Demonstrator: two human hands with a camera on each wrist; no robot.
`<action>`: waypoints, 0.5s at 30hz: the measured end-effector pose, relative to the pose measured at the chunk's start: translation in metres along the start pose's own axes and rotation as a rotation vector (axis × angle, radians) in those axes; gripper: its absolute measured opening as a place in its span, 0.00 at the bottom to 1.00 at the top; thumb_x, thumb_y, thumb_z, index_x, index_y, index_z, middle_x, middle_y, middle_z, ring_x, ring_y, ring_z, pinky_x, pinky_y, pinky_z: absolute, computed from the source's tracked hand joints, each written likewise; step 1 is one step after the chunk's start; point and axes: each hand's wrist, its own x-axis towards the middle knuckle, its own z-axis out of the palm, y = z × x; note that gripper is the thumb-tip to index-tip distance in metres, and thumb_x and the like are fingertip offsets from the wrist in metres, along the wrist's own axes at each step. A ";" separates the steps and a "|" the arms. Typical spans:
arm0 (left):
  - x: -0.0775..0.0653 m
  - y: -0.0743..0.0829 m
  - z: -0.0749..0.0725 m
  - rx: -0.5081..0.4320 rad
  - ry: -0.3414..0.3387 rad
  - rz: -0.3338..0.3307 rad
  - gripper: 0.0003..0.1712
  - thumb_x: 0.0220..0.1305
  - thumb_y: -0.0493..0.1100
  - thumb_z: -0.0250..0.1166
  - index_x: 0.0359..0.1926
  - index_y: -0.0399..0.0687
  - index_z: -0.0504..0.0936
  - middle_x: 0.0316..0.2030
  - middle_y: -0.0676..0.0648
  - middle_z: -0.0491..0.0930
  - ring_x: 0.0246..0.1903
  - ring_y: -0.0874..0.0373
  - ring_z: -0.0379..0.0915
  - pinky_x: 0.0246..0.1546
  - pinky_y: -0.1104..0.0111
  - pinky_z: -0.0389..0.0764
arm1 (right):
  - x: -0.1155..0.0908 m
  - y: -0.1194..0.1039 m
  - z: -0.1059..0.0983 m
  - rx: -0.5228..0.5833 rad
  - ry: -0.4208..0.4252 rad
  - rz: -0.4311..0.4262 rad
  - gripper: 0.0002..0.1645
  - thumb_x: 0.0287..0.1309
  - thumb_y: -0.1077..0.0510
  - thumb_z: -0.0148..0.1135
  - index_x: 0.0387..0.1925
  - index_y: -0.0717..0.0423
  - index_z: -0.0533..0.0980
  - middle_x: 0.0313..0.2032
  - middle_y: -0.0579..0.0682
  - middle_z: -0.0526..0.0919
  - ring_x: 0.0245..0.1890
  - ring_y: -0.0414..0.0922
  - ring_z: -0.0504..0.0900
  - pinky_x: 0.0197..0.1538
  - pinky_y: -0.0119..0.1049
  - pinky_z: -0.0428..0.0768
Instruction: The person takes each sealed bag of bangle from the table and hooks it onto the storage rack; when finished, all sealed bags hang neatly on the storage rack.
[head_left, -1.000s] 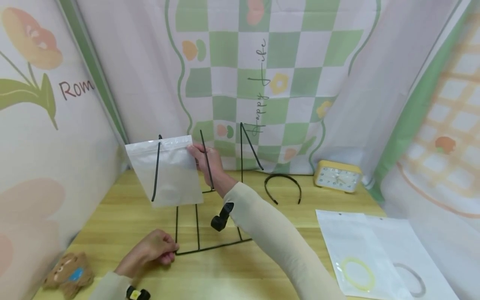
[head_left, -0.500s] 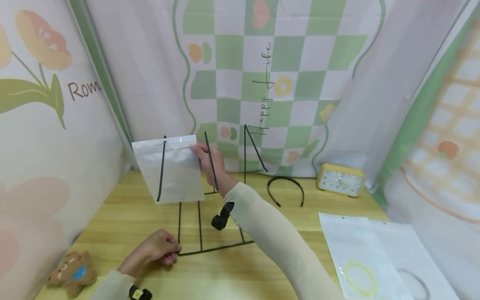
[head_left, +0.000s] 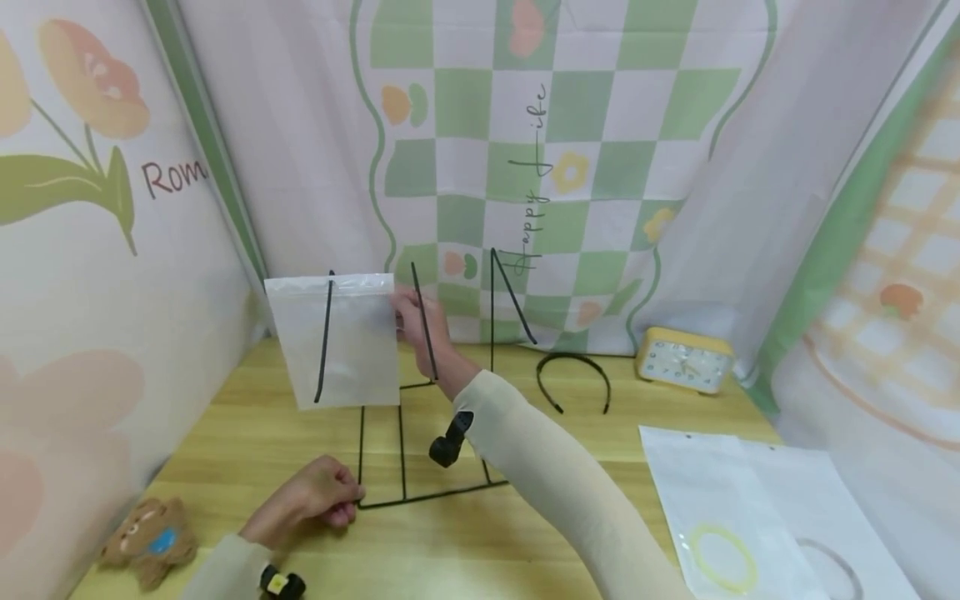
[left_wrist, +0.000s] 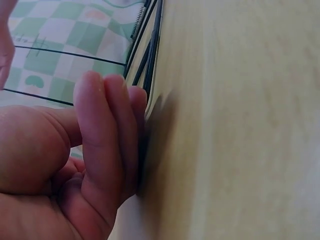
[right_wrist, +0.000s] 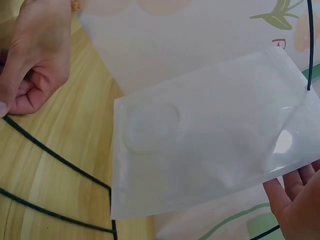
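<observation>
A translucent white zip bag point(head_left: 363, 354) hangs from the left prong point(head_left: 326, 350) of a black wire rack point(head_left: 427, 497). In the right wrist view a faint ring shape shows through the bag point(right_wrist: 200, 140). My right hand point(head_left: 429, 333) is at the bag's upper right edge, its fingers point(right_wrist: 292, 190) fairly straight and partly behind the bag; the thumb is not clearly visible. Down at the rack's front left corner, my left hand point(head_left: 318, 493) pinches the wire, its fingers point(left_wrist: 100, 130) curled close to the tabletop in the left wrist view.
A black headband point(head_left: 573, 358) lies behind the rack's right side, near a yellow clock point(head_left: 684, 360). White bags point(head_left: 697, 475) with ring-shaped items lie at the right. A brown bear toy point(head_left: 150, 542) sits front left. Printed curtains point(head_left: 600, 208) enclose the wooden table point(head_left: 480, 550).
The bag has straightened on the prong. My right thumb no longer shows on the bag's front, and that hand has drawn slightly back from its edge. The left hand stays at the rack corner.
</observation>
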 end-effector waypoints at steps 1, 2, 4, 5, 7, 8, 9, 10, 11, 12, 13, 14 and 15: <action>0.000 0.000 0.001 0.003 0.000 0.001 0.07 0.63 0.32 0.64 0.28 0.35 0.79 0.19 0.44 0.81 0.16 0.61 0.77 0.20 0.71 0.83 | -0.001 0.001 -0.002 -0.014 -0.001 -0.016 0.11 0.66 0.55 0.56 0.43 0.56 0.80 0.34 0.48 0.78 0.33 0.41 0.76 0.38 0.32 0.78; 0.001 0.000 0.001 0.005 -0.001 0.004 0.07 0.63 0.33 0.64 0.28 0.35 0.79 0.19 0.44 0.81 0.16 0.61 0.77 0.20 0.70 0.83 | -0.003 0.003 -0.005 -0.039 0.001 -0.038 0.12 0.66 0.56 0.56 0.46 0.56 0.80 0.35 0.49 0.79 0.32 0.41 0.75 0.36 0.31 0.77; 0.001 0.001 0.002 0.013 0.001 0.010 0.07 0.63 0.33 0.64 0.27 0.35 0.78 0.19 0.44 0.81 0.15 0.61 0.77 0.19 0.70 0.83 | -0.005 0.008 -0.012 -0.107 -0.003 -0.089 0.15 0.66 0.57 0.55 0.51 0.58 0.79 0.38 0.51 0.81 0.32 0.39 0.76 0.36 0.30 0.77; 0.001 0.001 0.002 0.015 0.000 0.011 0.07 0.63 0.33 0.64 0.27 0.35 0.78 0.18 0.44 0.81 0.15 0.61 0.77 0.19 0.71 0.83 | -0.006 0.011 -0.016 -0.144 -0.008 -0.113 0.17 0.67 0.57 0.55 0.54 0.58 0.77 0.41 0.53 0.82 0.35 0.40 0.77 0.39 0.31 0.78; 0.000 0.001 0.002 0.024 -0.001 0.014 0.08 0.63 0.33 0.64 0.27 0.35 0.78 0.18 0.44 0.81 0.15 0.61 0.77 0.19 0.71 0.82 | -0.008 0.019 -0.027 -0.183 -0.030 -0.149 0.18 0.68 0.58 0.54 0.56 0.62 0.75 0.47 0.57 0.82 0.41 0.45 0.80 0.46 0.35 0.81; -0.001 0.001 0.002 0.027 -0.004 0.016 0.08 0.63 0.33 0.64 0.27 0.35 0.77 0.18 0.44 0.81 0.15 0.61 0.77 0.19 0.71 0.82 | -0.010 0.023 -0.034 -0.211 -0.042 -0.160 0.18 0.69 0.58 0.53 0.56 0.62 0.75 0.49 0.57 0.82 0.45 0.46 0.81 0.51 0.37 0.80; -0.001 0.001 0.001 0.027 -0.006 0.018 0.08 0.63 0.33 0.64 0.26 0.35 0.77 0.18 0.44 0.81 0.15 0.60 0.77 0.19 0.71 0.82 | -0.011 0.026 -0.041 -0.224 -0.059 -0.169 0.19 0.70 0.58 0.53 0.57 0.62 0.74 0.51 0.57 0.81 0.49 0.48 0.80 0.56 0.40 0.79; -0.002 0.001 0.001 0.030 -0.008 0.018 0.08 0.63 0.33 0.64 0.26 0.35 0.77 0.18 0.45 0.81 0.15 0.60 0.77 0.19 0.71 0.82 | -0.013 0.030 -0.048 -0.237 -0.070 -0.177 0.19 0.70 0.57 0.53 0.57 0.61 0.74 0.53 0.56 0.81 0.53 0.48 0.79 0.59 0.42 0.78; -0.002 0.001 0.000 0.028 -0.016 0.020 0.08 0.63 0.33 0.64 0.26 0.35 0.77 0.18 0.45 0.81 0.15 0.61 0.77 0.19 0.71 0.82 | -0.016 0.032 -0.054 -0.242 -0.076 -0.181 0.18 0.70 0.57 0.53 0.57 0.61 0.74 0.53 0.56 0.81 0.54 0.50 0.79 0.58 0.44 0.78; -0.002 0.001 -0.001 0.030 -0.021 0.025 0.09 0.63 0.33 0.64 0.26 0.35 0.78 0.18 0.45 0.81 0.15 0.61 0.77 0.18 0.72 0.81 | -0.020 0.035 -0.061 -0.252 -0.078 -0.190 0.17 0.70 0.58 0.53 0.56 0.60 0.75 0.52 0.56 0.81 0.53 0.50 0.79 0.57 0.43 0.78; -0.001 0.000 -0.001 0.027 -0.024 0.031 0.09 0.63 0.33 0.64 0.26 0.35 0.78 0.18 0.45 0.81 0.15 0.61 0.77 0.18 0.72 0.81 | -0.023 0.037 -0.067 -0.264 -0.076 -0.188 0.17 0.69 0.58 0.53 0.55 0.59 0.75 0.51 0.55 0.81 0.53 0.49 0.79 0.56 0.43 0.79; -0.001 0.000 -0.002 0.025 -0.028 0.038 0.09 0.63 0.33 0.64 0.26 0.35 0.78 0.18 0.45 0.81 0.15 0.61 0.77 0.18 0.72 0.81 | -0.028 0.040 -0.074 -0.283 -0.075 -0.190 0.17 0.68 0.58 0.54 0.55 0.59 0.76 0.50 0.54 0.82 0.52 0.48 0.79 0.54 0.42 0.79; 0.000 0.000 -0.002 0.025 -0.029 0.042 0.09 0.63 0.33 0.64 0.25 0.35 0.78 0.17 0.46 0.81 0.15 0.62 0.77 0.18 0.72 0.81 | -0.031 0.043 -0.080 -0.281 -0.077 -0.189 0.17 0.68 0.59 0.53 0.55 0.59 0.76 0.50 0.55 0.82 0.52 0.49 0.80 0.53 0.42 0.80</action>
